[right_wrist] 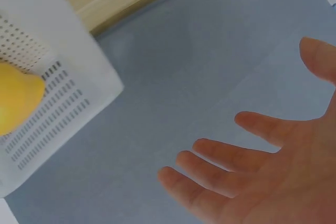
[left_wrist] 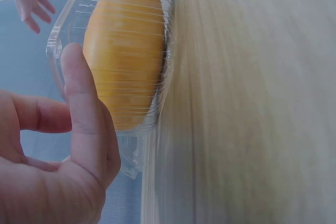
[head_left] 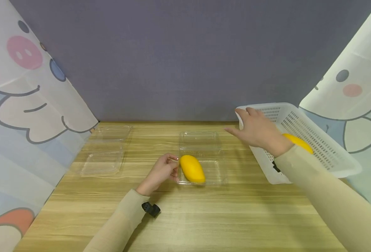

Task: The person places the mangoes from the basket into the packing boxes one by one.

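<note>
A yellow mango (head_left: 192,169) lies in the left part of a clear plastic clamshell box (head_left: 213,171), whose lid (head_left: 199,140) is folded back away from me. At the box's left edge, my left hand (head_left: 161,172) holds the rim between thumb and fingers; the left wrist view shows the hand (left_wrist: 79,145) beside the mango (left_wrist: 126,51) seen through the ribbed wall. My right hand (head_left: 256,129) hovers over the left rim of a white basket (head_left: 340,161), fingers spread and holding nothing. Another mango (head_left: 298,142) is in that basket, partly hidden by the sleeve.
A second clear clamshell box (head_left: 102,162) stands open on the left of the wooden table (head_left: 204,220). Behind the table rises a grey-blue panel (head_left: 185,63). Printed cartoon curtains (head_left: 31,105) hang at both sides. Something black (head_left: 276,166) shows at the basket, below the right forearm.
</note>
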Motion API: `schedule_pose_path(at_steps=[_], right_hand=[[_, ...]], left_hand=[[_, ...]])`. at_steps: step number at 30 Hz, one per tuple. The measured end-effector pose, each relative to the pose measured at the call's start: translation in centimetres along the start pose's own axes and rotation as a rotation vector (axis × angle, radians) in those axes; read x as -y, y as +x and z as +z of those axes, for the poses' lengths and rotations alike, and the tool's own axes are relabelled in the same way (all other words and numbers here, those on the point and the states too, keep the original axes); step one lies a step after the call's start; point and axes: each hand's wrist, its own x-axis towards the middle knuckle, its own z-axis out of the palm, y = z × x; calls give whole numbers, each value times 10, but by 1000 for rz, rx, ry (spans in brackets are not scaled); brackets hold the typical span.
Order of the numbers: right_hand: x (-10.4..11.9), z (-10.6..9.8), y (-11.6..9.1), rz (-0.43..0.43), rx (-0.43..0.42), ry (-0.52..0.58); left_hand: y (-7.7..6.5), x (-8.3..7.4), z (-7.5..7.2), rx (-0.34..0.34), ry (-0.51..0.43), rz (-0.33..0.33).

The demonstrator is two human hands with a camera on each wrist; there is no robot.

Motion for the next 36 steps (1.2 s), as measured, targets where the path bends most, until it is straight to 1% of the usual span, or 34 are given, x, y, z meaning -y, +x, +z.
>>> schedule_pose_path(at_steps=[7,14,24,29,36], right_hand=[[-24,1,8,48,23,38],[-46,3,13,85,31,27],[-70,7,15,162,62,47],[-81,7,15,190,65,33],[-104,8,16,226,92,40]], left_hand=[[0,0,0,2,7,3],[0,0,0,6,16,10],[-1,0,0,7,18,9],[-1,0,0,5,12,12],[-1,0,0,11,13,14]])
